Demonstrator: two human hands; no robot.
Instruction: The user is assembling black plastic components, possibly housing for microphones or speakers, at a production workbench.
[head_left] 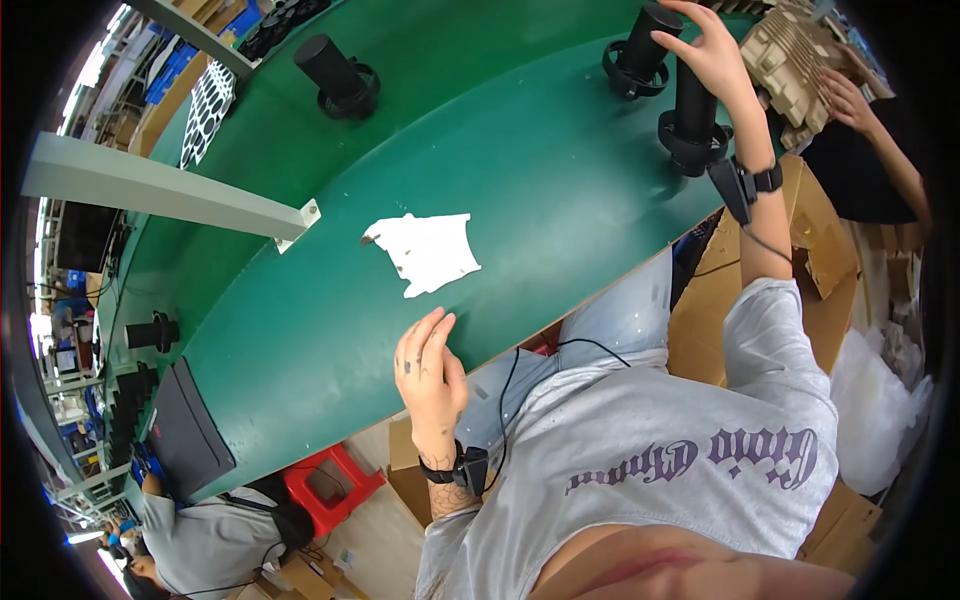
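Note:
My right hand (712, 60) reaches to the far right of the green table. Its thumb and fingers are at the top of a black cylinder with a ringed base (640, 55), one on either side of its upper end. Just nearer stands a second black cylinder (693, 115) of the same kind, partly covered by that hand. My left hand (430, 370) hovers at the table's near edge, fingers stretched out and slightly bent, holding nothing. Beyond it lies an irregular white sheet (428, 253) with brownish marks. Both wrists wear black strapped devices.
A grey metal post (170, 190) is bolted to the table (330, 350). More black cylinders (335, 75) stand farther back and at left. A dark flat folder-like item (190, 430) lies at left. Near the right end, another person's hand (848, 100) touches cardboard trays (790, 65). A red stool (330, 490) stands below.

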